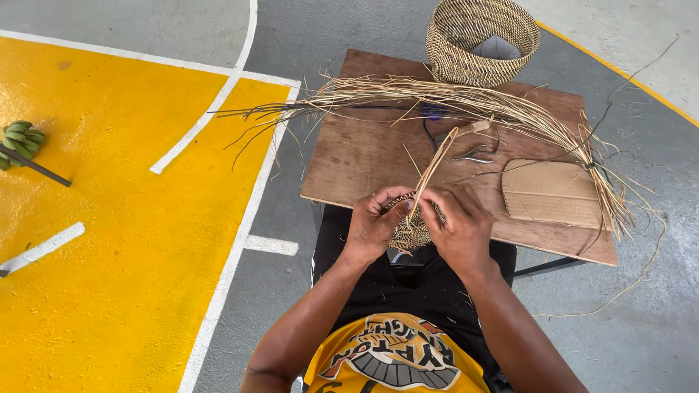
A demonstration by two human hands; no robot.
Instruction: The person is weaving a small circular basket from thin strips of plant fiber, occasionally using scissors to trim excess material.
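Both hands close together over the lap, at the near edge of the board [349,156]: left hand [373,222] and right hand [461,227] both clamped on the small woven piece [412,231], with a strand bundle [437,161] rising from between the fingers. Beyond, loose straw [466,98] across the board, scissors [477,154], cardboard [550,193], a basket [477,44] at the far edge. Bananas [20,140] far left on the yellow floor [124,240].

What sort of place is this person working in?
Probably an outdoor sports court used as a craft spot: the painted floor is yellow and grey with white lines. A wooden board carries loose straw and a finished woven basket, while both hands weave a small piece.
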